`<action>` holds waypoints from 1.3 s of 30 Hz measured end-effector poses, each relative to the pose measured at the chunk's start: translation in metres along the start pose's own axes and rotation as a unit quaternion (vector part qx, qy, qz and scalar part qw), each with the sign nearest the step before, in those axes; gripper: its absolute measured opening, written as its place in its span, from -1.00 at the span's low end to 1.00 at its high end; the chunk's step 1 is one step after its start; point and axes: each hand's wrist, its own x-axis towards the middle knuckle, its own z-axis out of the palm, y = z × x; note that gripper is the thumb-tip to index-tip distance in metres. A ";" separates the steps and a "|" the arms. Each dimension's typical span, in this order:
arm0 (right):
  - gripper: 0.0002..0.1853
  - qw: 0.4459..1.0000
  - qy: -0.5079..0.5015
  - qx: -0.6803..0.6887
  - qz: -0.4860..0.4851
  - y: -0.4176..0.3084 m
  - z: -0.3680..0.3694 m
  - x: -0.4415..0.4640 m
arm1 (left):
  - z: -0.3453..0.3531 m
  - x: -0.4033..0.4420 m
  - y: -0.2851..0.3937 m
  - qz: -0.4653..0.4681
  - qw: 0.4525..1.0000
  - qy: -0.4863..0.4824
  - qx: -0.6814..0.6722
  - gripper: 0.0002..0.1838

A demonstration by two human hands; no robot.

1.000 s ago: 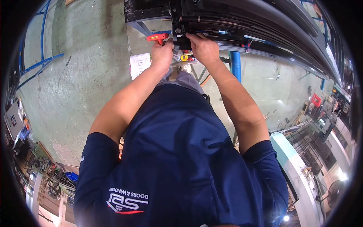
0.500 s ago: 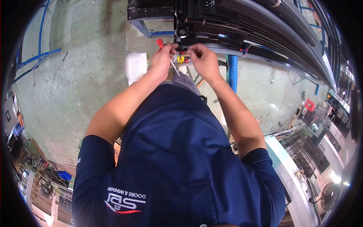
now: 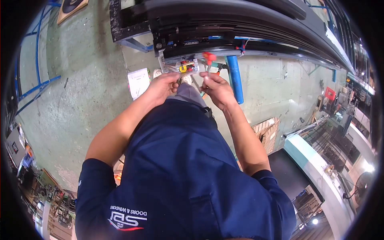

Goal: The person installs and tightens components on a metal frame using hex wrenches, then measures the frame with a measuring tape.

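Note:
My right hand (image 3: pixel 218 90) is closed around the thin metal shaft of a red T-handle hex key (image 3: pixel 209 58), its handle pointing up and away from me. Left of it, my left hand (image 3: pixel 160 88) has its fingers curled and the fingertips pinched. Whether a small piece sits in that pinch is too small to tell. Both hands are held in front of my waist, a short gap apart. Just beyond them runs the near edge of a long dark metal profile (image 3: pixel 280 54). A yellow tape measure (image 3: pixel 184 69) lies among small tools behind the fingertips.
A blue-and-red handled tool (image 3: pixel 241 47) stands at the profile's edge. A blue post (image 3: pixel 235 80) rises to the right of my hands. White paper (image 3: pixel 139 83) lies to the left. A dark frame corner (image 3: pixel 128 24) juts out at the upper left.
The red-handled hex key has passed from my left hand to my right. Both hands have drawn back from the profile's edge, and the view has shifted to the right.

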 end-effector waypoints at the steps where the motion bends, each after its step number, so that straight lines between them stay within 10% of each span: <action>1: -0.73 1.000 0.021 -0.018 -0.008 -0.003 -0.007 -0.005 | -0.006 0.002 -0.005 -0.012 0.999 0.031 -0.024 -0.60; 12: -0.80 0.971 0.079 -0.089 -0.208 -0.019 -0.024 0.009 | 0.023 0.011 -0.001 0.000 0.987 0.038 -0.154 -0.65; 22: -0.88 0.761 0.152 -0.397 -0.490 -0.047 -0.013 0.076 | 0.051 0.025 0.003 0.053 0.991 0.019 -0.123 -0.72; 39: -0.94 0.725 0.106 -0.513 -0.447 -0.063 -0.001 0.100 | 0.051 0.066 0.007 0.000 0.971 0.201 -0.131 -0.62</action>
